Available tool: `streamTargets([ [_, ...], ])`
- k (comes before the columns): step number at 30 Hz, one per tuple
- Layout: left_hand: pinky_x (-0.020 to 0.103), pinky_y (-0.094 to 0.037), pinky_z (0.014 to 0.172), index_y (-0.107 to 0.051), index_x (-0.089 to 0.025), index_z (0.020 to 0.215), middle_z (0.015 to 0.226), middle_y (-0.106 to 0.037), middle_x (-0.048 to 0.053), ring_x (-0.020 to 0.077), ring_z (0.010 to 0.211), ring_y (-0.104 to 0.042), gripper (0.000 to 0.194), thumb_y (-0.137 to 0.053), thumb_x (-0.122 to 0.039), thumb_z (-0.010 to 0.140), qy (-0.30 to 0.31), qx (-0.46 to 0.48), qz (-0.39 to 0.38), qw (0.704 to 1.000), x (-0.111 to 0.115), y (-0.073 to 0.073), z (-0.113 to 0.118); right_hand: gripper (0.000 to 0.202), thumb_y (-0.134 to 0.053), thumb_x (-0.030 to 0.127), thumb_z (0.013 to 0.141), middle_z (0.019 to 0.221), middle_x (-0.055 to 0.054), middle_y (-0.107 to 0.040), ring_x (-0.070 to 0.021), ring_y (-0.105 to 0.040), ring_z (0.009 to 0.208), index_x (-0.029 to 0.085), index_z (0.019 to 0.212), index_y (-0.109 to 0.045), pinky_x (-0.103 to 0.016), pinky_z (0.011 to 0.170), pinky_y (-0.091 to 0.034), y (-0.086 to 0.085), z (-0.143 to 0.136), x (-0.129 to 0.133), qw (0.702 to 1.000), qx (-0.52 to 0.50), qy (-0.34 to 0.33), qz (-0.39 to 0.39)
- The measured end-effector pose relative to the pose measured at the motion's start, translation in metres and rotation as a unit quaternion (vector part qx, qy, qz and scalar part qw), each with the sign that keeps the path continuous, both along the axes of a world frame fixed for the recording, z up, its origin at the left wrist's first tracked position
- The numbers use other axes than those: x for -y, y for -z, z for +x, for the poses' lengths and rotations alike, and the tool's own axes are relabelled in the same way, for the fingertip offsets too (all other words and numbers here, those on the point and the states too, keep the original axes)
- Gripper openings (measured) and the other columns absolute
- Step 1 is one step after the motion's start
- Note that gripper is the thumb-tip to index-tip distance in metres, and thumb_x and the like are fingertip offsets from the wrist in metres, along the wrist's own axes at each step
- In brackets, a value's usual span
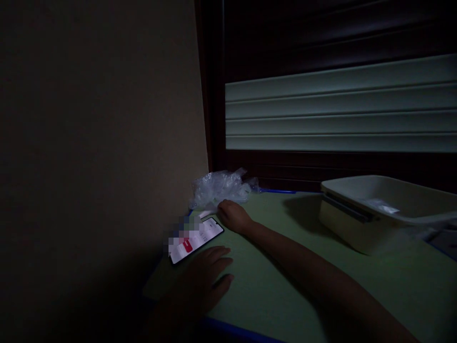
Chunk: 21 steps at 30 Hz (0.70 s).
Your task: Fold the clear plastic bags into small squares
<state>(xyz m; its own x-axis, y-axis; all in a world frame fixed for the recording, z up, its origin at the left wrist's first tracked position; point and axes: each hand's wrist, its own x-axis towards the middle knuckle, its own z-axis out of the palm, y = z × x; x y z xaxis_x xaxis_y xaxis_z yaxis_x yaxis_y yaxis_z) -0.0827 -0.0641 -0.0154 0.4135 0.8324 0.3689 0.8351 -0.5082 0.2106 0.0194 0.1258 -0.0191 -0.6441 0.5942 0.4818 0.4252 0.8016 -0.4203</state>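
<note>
My left hand [205, 276] hovers low over the near side of the table, fingers apart and holding nothing. Just beyond it lies a lit phone [198, 242] with a red patch on its screen; part of that area is pixelated. Farther out, my right hand [233, 216] is closed, its fingers curled at the end of a flat white strip [209, 210] that looks like paper. Behind the strip sits a crumpled heap of clear plastic bags [223, 186], close to the right fingertips. Dim light hides the finer detail of the fingers.
On the right of the green table [278, 281] stands a cream plastic basin [342, 219] with clear plastic inside. A blue strip [278, 191] runs along the far edge. A wall [107, 119] borders the left, and a dark panel with pale slats [339, 105] the back.
</note>
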Motion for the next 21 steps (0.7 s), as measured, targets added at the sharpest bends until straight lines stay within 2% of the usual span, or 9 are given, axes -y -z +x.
streamTargets([
  [3,0.040,-0.044,0.096,-0.055,-0.017,0.113,0.124,-0.053,0.009,0.0232,0.116,-0.047,0.029,-0.053,-0.017,0.084,-0.001,0.000,-0.005,1.000,-0.001,0.000,0.000,0.027,-0.052,0.029,0.089,0.112,-0.007,-0.056,-0.0197,-0.058,0.092,0.016,0.113,-0.053,-0.040,0.077,-0.050,-0.008,-0.001,0.002,0.995,-0.091,0.026,-0.041],
  [7,0.039,-0.044,0.096,-0.056,-0.018,0.112,0.123,-0.054,0.009,0.0227,0.115,-0.048,0.028,-0.053,-0.017,0.083,-0.001,0.008,0.003,1.000,-0.001,0.001,0.000,0.028,-0.052,0.030,0.089,0.111,-0.007,-0.056,-0.0195,-0.059,0.091,0.015,0.113,-0.053,-0.039,0.076,-0.050,-0.028,0.003,0.004,0.968,-0.222,0.059,-0.098],
  [11,0.041,-0.044,0.095,-0.055,-0.018,0.112,0.123,-0.054,0.009,0.0229,0.115,-0.048,0.028,-0.051,-0.017,0.085,0.001,0.006,0.013,1.000,-0.002,0.003,0.000,0.025,-0.051,0.031,0.089,0.104,-0.006,-0.058,-0.0171,-0.059,0.084,0.015,0.108,-0.054,-0.035,0.071,-0.050,-0.041,0.037,0.017,0.938,-0.306,0.064,-0.149],
  [13,0.041,-0.044,0.094,-0.055,-0.017,0.112,0.123,-0.054,0.010,0.0233,0.115,-0.048,0.028,-0.050,-0.017,0.085,0.001,-0.005,0.017,1.000,-0.002,0.006,0.000,0.023,-0.049,0.035,0.089,0.088,-0.003,-0.059,-0.0134,-0.058,0.071,0.014,0.096,-0.057,-0.030,0.063,-0.049,-0.037,0.066,0.032,0.926,-0.331,0.059,-0.172],
  [16,0.042,-0.044,0.094,-0.054,-0.018,0.114,0.123,-0.054,0.010,0.0233,0.114,-0.048,0.029,-0.049,-0.017,0.085,-0.003,-0.028,0.022,0.999,-0.003,0.008,-0.002,0.034,-0.049,0.044,0.081,0.057,0.004,-0.045,-0.0121,-0.044,0.053,0.018,0.060,-0.049,-0.025,0.048,-0.039,-0.023,0.113,0.057,0.910,-0.352,0.054,-0.210],
  [19,0.042,-0.043,0.094,-0.053,-0.019,0.115,0.123,-0.054,0.009,0.0235,0.114,-0.048,0.030,-0.049,-0.018,0.085,-0.006,-0.048,0.011,0.999,-0.003,0.005,-0.004,0.030,-0.053,0.042,0.071,0.052,0.005,-0.039,-0.0118,-0.035,0.048,0.021,0.053,-0.041,-0.025,0.044,-0.031,-0.006,0.150,0.070,0.892,-0.369,0.069,-0.253],
  [21,0.041,-0.043,0.093,-0.055,-0.019,0.112,0.121,-0.054,0.009,0.0238,0.112,-0.049,0.027,-0.048,-0.020,0.086,-0.002,-0.050,-0.014,0.999,-0.006,-0.002,-0.001,0.027,-0.051,0.039,0.069,0.050,0.006,-0.036,-0.0115,-0.032,0.046,0.021,0.052,-0.040,-0.024,0.043,-0.028,-0.001,0.166,0.071,0.877,-0.382,0.083,-0.279],
])
